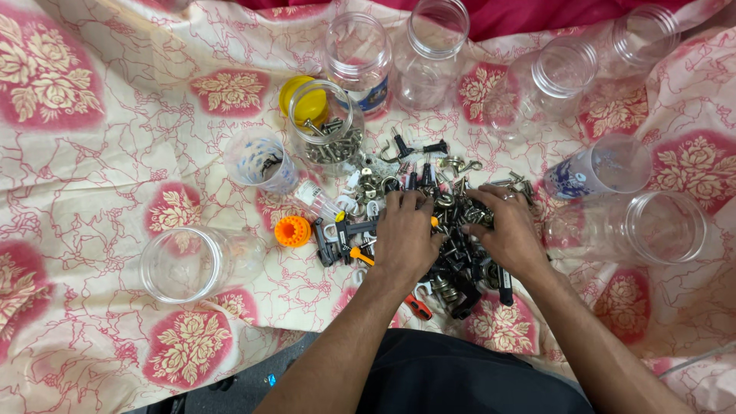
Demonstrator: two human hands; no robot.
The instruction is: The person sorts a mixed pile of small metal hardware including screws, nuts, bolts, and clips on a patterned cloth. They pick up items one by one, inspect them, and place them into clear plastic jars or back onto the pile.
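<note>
A heap of small hardware (448, 253), black clips, hooks, screws and metal rings, lies on a flowered cloth (92, 153). My left hand (405, 238) rests palm down on the left side of the heap, fingers spread over the pieces. Over the right side lies my right hand (510, 234), its fingers curled into the parts. Whether either hand holds a single piece is hidden. A clear jar (331, 126) with metal screws inside stands just beyond the heap.
Several empty clear jars ring the heap: one lying at left (188, 264), one at right (663, 228), others at the back (433, 50). A yellow lid (300, 98), an orange toothed cap (292, 231) and two plastic cups (259, 159) (602, 169) are nearby.
</note>
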